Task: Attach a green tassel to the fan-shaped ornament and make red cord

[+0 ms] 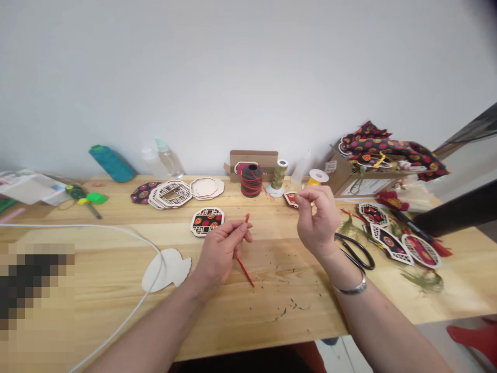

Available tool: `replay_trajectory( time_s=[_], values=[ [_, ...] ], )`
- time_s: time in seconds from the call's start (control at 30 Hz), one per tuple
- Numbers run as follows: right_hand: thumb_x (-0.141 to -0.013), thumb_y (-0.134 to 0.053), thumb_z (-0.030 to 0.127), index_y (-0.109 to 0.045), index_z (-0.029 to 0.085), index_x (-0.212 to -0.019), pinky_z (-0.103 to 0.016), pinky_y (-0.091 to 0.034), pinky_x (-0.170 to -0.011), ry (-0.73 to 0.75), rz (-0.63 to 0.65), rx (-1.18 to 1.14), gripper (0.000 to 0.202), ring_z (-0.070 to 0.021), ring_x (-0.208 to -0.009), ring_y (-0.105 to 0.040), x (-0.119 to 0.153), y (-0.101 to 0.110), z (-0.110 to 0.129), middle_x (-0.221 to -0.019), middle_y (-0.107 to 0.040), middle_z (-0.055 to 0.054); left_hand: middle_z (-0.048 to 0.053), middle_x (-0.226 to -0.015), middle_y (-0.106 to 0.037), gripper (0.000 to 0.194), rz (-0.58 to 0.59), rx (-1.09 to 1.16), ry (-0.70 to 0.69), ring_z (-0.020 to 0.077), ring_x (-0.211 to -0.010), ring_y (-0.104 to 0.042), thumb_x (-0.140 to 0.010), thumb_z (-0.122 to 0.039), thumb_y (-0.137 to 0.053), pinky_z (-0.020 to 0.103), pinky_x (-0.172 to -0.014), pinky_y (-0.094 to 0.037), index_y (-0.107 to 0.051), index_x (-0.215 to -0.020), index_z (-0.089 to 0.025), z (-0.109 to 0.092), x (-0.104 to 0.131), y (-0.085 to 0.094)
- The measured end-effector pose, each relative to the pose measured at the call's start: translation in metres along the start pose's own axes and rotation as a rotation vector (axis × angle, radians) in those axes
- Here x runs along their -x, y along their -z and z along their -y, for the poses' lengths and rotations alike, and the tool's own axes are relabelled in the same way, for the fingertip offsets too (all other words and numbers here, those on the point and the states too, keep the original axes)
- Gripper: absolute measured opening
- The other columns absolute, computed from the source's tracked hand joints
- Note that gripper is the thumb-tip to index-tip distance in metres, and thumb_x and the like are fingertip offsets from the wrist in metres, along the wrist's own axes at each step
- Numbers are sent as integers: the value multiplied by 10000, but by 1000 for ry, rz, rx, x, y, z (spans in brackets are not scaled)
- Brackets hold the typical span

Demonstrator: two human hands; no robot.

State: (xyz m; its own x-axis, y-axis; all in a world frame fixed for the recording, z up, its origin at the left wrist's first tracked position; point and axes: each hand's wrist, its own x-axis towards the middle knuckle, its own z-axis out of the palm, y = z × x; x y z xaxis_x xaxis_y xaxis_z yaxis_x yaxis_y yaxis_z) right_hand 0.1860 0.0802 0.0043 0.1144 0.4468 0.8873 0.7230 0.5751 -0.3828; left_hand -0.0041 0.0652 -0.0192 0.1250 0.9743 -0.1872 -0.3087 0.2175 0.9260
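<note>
My left hand [229, 243] pinches a red cord [245, 273] between thumb and fingertips. A short end of it sticks up above the fingers, and the tail hangs down toward the table. My right hand [319, 217] is raised to the right with thumb and forefinger pressed together; whatever they hold, if anything, is too small to make out. Just behind my left hand lies a patterned fabric piece in a white lattice frame [207, 223]. Black-handled scissors [359, 252] rest beside my right wrist, partly hidden by it.
Along the wall stand a dark red cord spool [251, 181], a green thread spool [278, 175], a yellow ribbon roll [316, 177] and a teal thread cone [112, 163]. Lattice frames [171, 194] are stacked at back left. A white cable [151, 243] crosses a white cutout [171, 267]. Finished ornaments [392, 243] lie right.
</note>
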Motion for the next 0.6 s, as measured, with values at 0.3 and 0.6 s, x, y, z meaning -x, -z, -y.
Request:
replay_trajectory(
  time_s=[0.3, 0.6],
  values=[
    [-893, -451, 117, -558, 183, -806, -342, -413, -735, 204, 580, -54, 153, -178, -821, -485, 8, -7, 19, -835, -610, -61, 77, -1223, -602, 109, 7, -184, -337, 60, -548, -497, -763, -284, -661, 239, -499, -417, -730, -798, -207, -4, 7, 1],
    [-915, -423, 156, -566, 179, -842, -328, -410, -777, 180, 661, -21, 162, -181, -872, -484, 14, -10, 17, -922, -598, -72, 67, -916, -712, 121, 68, -344, -272, 175, -820, -619, -759, -267, -653, 277, -715, -484, -752, -791, -205, -5, 7, -1]
  ],
)
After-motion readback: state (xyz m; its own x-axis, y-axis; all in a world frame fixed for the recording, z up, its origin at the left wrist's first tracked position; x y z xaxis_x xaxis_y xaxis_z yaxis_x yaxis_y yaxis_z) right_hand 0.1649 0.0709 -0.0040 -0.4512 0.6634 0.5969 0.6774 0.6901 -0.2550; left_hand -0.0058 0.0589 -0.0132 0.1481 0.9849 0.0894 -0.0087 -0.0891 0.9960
